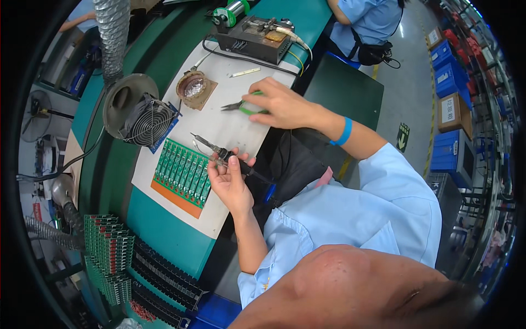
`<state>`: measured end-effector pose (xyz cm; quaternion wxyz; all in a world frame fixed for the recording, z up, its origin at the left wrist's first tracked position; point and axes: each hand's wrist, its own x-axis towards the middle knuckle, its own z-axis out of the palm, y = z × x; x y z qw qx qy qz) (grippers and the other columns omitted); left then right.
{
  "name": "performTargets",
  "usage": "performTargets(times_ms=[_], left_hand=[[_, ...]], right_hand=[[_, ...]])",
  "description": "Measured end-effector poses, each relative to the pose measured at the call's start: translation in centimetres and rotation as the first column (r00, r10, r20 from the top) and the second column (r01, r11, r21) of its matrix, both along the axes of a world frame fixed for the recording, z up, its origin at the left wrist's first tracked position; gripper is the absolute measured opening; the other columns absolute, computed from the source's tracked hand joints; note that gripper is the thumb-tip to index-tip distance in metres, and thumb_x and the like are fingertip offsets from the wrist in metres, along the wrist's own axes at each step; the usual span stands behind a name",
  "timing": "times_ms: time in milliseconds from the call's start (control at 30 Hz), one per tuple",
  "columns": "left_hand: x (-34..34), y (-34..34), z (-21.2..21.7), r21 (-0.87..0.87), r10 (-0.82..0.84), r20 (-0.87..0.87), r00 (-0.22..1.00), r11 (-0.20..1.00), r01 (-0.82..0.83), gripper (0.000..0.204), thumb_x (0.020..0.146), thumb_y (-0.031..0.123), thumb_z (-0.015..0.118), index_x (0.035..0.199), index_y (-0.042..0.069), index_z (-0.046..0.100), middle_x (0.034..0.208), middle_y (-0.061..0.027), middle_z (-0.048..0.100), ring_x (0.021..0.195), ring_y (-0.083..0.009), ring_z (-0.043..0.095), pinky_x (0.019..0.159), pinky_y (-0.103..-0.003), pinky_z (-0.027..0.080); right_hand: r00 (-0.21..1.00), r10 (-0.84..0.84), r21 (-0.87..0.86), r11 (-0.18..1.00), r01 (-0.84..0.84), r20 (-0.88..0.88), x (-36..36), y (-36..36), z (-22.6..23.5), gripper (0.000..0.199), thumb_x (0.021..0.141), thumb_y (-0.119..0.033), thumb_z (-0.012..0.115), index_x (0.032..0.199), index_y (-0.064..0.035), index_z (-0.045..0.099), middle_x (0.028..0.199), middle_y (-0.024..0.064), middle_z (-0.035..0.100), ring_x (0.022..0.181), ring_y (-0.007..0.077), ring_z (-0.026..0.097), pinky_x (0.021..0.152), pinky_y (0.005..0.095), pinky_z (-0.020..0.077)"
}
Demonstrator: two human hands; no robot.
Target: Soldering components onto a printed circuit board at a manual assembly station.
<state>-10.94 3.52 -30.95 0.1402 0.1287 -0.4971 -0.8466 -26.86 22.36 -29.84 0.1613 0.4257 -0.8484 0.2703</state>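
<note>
My left hand (pixel 230 183) is shut on a black-handled soldering iron (pixel 211 147), its tip pointing up and left over the white mat (pixel 230 118). Just left of that hand lies a panel of green circuit boards (pixel 183 170) on an orange carrier. My right hand (pixel 282 104), with a blue band on the wrist, grips green-handled pliers (pixel 241 105) whose jaws point left, low over the mat.
A small fan (pixel 145 119) and a round tin of solder residue (pixel 192 86) sit at the mat's far side. A soldering station (pixel 255 38) and solder spool (pixel 235 10) stand beyond. Stacked green boards (pixel 109 247) and black racks (pixel 164 279) lie lower left. Another person in blue (pixel 367 19) works at the top.
</note>
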Motion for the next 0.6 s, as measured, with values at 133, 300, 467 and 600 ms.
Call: performTargets(times_ms=[133, 300, 467, 600], left_hand=[[0.2, -0.1, -0.2, 0.003, -0.001, 0.002, 1.0, 1.0, 0.001, 0.042, 0.1, 0.003, 0.059, 0.135, 0.0, 0.037, 0.117, -0.0214, 0.061, 0.091, -0.0236, 0.068, 0.078, -0.036, 0.061], [0.1, -0.1, -0.3, 0.004, -0.041, 0.004, 0.999, 0.999, 0.041, 0.042, 0.1, 0.004, 0.059, 0.136, 0.0, 0.037, 0.118, -0.0214, 0.061, 0.09, -0.0234, 0.068, 0.079, -0.036, 0.061], [0.0, 0.0, -0.2, -0.007, -0.058, 0.009, 0.998, 0.998, 0.058, 0.042, 0.102, 0.009, 0.059, 0.136, 0.001, 0.036, 0.12, -0.021, 0.059, 0.089, -0.0225, 0.067, 0.078, -0.034, 0.061], [-0.1, 0.1, -0.2, -0.054, -0.065, -0.013, 0.998, 0.996, 0.064, 0.038, 0.103, 0.014, 0.058, 0.133, 0.003, 0.037, 0.12, -0.0163, 0.061, 0.094, -0.019, 0.065, 0.079, -0.035, 0.06]], right_hand=[[0.985, -0.157, -0.154, 0.977, 0.146, -0.065, -3.2, 2.8, 2.4, 0.041, 0.087, -0.024, 0.075, 0.122, -0.005, 0.066, 0.123, 0.0141, 0.057, 0.11, 0.0283, 0.054, 0.093, 0.0364, 0.0478], [0.837, -0.466, -0.334, 0.868, 0.368, -0.286, -10.0, 6.1, 5.2, 0.03, 0.087, -0.024, 0.076, 0.112, -0.0066, 0.073, 0.121, 0.0133, 0.061, 0.108, 0.0262, 0.056, 0.092, 0.0357, 0.0481], [0.823, -0.513, -0.268, 0.851, 0.452, -0.243, -14.0, 5.7, 3.0, 0.041, 0.088, -0.035, 0.075, 0.118, -0.0079, 0.071, 0.119, 0.0151, 0.061, 0.105, 0.0314, 0.054, 0.094, 0.0382, 0.0475], [0.846, -0.519, -0.256, 0.84, 0.479, -0.119, -13.2, 5.7, 1.9, 0.055, 0.085, -0.048, 0.074, 0.123, -0.0082, 0.069, 0.122, 0.0161, 0.059, 0.109, 0.0327, 0.052, 0.1, 0.0416, 0.0455]])
